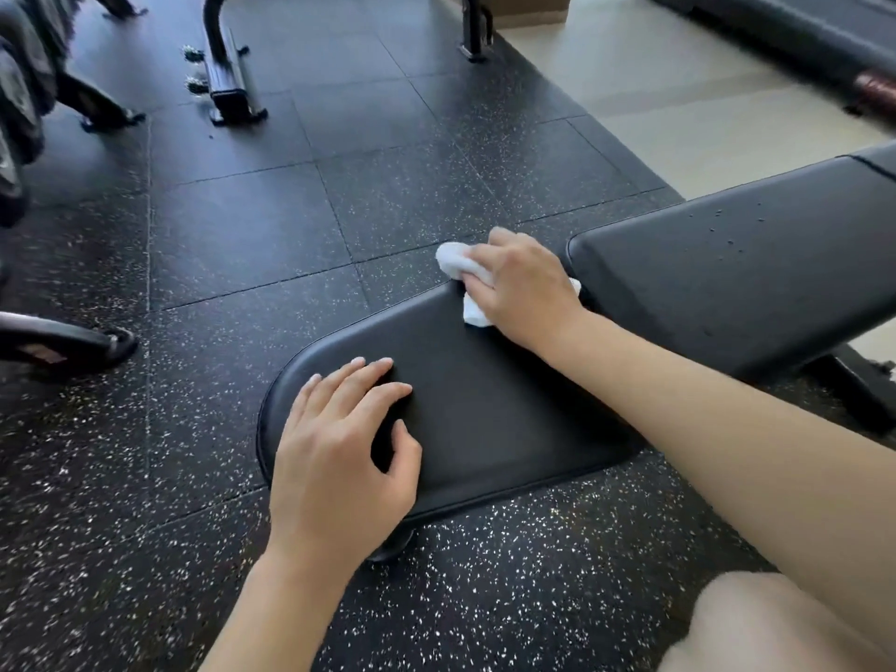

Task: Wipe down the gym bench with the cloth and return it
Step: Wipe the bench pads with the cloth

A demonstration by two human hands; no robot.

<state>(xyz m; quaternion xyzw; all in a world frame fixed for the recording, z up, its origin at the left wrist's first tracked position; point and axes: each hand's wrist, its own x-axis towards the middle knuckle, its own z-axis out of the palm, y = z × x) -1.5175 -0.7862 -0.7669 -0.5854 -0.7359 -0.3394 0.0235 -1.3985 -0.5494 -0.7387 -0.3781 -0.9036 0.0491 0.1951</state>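
You have two hands in view, your left hand (pixel 339 458) and right hand (pixel 521 286), one white cloth (pixel 458 264), and one bench with two black pads: seat pad (pixel 485 409) and back pad (pixel 737 264).

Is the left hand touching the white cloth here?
Apart. The head view shows the left hand flat on the seat pad, bare pad separating it from the cloth under the right hand.

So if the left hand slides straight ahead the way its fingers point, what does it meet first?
Probably the white cloth held under the right hand. Before that, the left hand would cross only bare seat pad. Depth is uncertain.
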